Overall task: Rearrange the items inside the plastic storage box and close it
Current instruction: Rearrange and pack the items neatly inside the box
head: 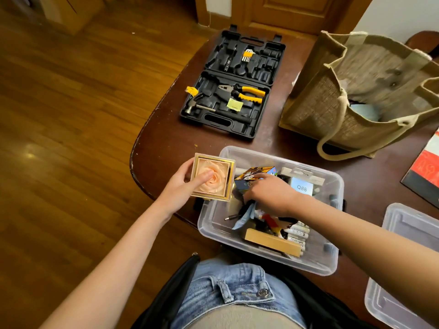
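**Storage box mid-sort: one item lifted out, lid off**

Denim lap (228, 288) at bottom edge, pressed close to table rim. Dark wooden table (166, 138) carrying all items; rounded left edge close beside the work area, drop to floor beyond.

Jute bag (356, 91) upright at far right. Open black tool case (232, 86) at far centre, well apart from the work. Clear plastic storage box (268, 210) at near table edge, uncovered, crowded on its right half, bare floor showing at near-left corner. Lid (403, 269) lying to the right, partly out of view.

Rose display box (212, 178) held at the storage box's left rim, partly over bare table. Left hand (180, 186) gripping it, thumb across the top face. Right hand (268, 193) inside the storage box, fingers curled down among contents beside a printed cube (255, 175); exact item gripped not discernible.

Judged step: clearing a level seat for the rose display box. Advised: shift loose cables and markers (298, 233) rightward, set the rose display box flat in the bare corner, nothing standing above the rim, else lid unlikely to seat. Room to work: ample toward the tool case, tight at the left edge.
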Action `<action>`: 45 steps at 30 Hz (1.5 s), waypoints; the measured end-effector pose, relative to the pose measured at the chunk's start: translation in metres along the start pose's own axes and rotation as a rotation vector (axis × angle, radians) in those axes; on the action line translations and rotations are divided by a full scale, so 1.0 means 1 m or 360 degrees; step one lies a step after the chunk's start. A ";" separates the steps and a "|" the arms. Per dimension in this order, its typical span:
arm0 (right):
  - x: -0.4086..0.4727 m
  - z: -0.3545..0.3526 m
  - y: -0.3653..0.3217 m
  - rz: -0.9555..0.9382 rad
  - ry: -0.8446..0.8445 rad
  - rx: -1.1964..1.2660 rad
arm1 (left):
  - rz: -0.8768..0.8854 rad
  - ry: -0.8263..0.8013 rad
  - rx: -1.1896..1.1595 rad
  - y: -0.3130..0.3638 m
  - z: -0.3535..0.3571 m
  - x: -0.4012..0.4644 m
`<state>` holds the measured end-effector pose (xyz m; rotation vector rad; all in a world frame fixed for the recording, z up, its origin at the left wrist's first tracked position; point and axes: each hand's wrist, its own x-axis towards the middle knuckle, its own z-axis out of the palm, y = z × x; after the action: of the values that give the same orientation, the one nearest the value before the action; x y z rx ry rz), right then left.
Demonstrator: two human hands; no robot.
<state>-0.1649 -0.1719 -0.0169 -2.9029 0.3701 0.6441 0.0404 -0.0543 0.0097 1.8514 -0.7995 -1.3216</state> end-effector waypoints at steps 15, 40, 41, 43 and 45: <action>-0.014 0.010 0.010 0.0679 0.0482 0.0306 | 0.0334 -0.0589 0.0992 0.027 -0.011 -0.008; -0.018 0.010 0.021 0.1058 0.0577 0.0536 | -0.0161 -0.1523 0.2253 0.069 0.088 0.068; -0.019 0.010 0.022 0.1062 0.0581 0.0559 | -0.0192 -0.1551 0.2235 0.069 0.088 0.070; -0.018 0.011 0.024 0.1067 0.0580 0.0618 | -0.0229 -0.1587 0.2204 0.068 0.088 0.074; -0.018 0.011 0.026 0.1063 0.0578 0.0662 | -0.0257 -0.1607 0.2148 0.065 0.087 0.079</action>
<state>-0.1925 -0.1913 -0.0214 -2.4448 1.3659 0.0660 -0.0254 -0.1717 0.0040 2.0151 -2.5899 -2.0924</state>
